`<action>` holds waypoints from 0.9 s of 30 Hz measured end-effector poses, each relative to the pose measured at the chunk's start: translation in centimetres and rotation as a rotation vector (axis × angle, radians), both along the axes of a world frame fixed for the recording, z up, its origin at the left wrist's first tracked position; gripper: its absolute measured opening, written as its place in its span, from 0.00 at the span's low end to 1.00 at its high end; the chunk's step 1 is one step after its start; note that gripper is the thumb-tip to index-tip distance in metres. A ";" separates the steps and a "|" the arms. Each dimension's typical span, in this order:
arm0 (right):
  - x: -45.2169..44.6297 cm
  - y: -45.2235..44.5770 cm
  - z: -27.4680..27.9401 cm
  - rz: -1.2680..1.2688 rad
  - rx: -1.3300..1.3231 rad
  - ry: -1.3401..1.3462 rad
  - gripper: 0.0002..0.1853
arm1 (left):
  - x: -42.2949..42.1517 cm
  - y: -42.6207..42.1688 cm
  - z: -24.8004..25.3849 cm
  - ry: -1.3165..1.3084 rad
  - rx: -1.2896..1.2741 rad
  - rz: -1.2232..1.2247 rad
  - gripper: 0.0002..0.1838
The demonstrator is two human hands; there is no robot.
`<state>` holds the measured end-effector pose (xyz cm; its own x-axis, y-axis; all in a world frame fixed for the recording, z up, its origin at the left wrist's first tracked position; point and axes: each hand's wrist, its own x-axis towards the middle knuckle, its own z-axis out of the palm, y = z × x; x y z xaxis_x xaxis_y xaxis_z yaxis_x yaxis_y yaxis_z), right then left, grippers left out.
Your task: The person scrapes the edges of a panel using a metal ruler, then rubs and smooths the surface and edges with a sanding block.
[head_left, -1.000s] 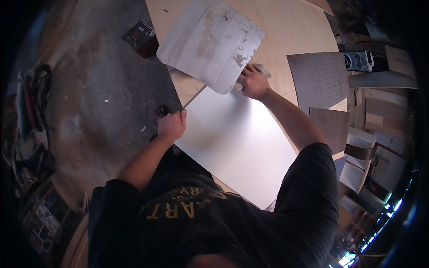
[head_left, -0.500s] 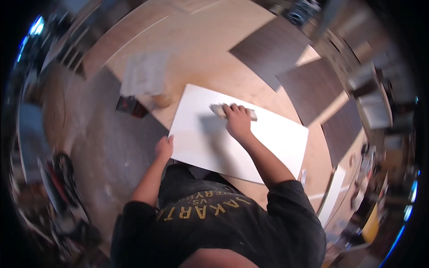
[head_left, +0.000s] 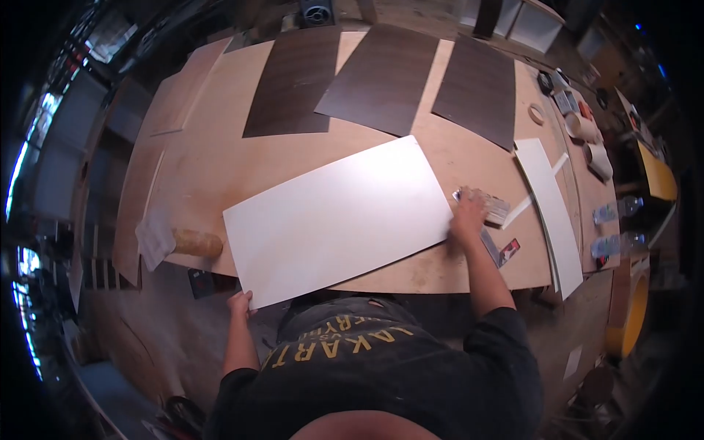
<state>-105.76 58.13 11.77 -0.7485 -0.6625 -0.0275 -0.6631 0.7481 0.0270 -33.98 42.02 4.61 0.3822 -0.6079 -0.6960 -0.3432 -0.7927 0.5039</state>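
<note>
A white rectangular board (head_left: 337, 220) lies at a slant on the light wooden table (head_left: 198, 161), near its front edge. My left hand (head_left: 240, 301) pinches the board's near left corner. Just past the board's right end is my right hand (head_left: 471, 213), with its fingers closed on a pale, worn block (head_left: 495, 210). Part of that block is hidden under the fingers. Close to this hand, a flat grey tool with a red and black label (head_left: 507, 251) rests on the table.
Three dark brown sheets (head_left: 381, 77) lie along the far side. White strips (head_left: 546, 205) sit at the right, with a tape roll (head_left: 536, 114) and plastic bottles (head_left: 617, 246) beyond. A tan roll (head_left: 196, 243) lies at the left edge, by a crumpled whitish sheet (head_left: 155, 238).
The view has swung toward the right side of the table. My right hand has moved with the block from over the board to beyond its right end. My left hand remains at the board's edge.
</note>
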 end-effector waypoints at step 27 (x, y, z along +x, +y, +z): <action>2.6 6.9 -3.3 -0.115 0.131 -0.721 0.39 | 7.5 -1.8 -1.4 -0.487 -0.074 -0.584 0.27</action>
<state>-103.14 65.02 8.48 -0.5792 -0.5388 -0.6117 -0.4677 0.8343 -0.2919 -26.44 40.19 3.16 0.2377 -0.8440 -0.4808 -0.8932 -0.3845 0.2334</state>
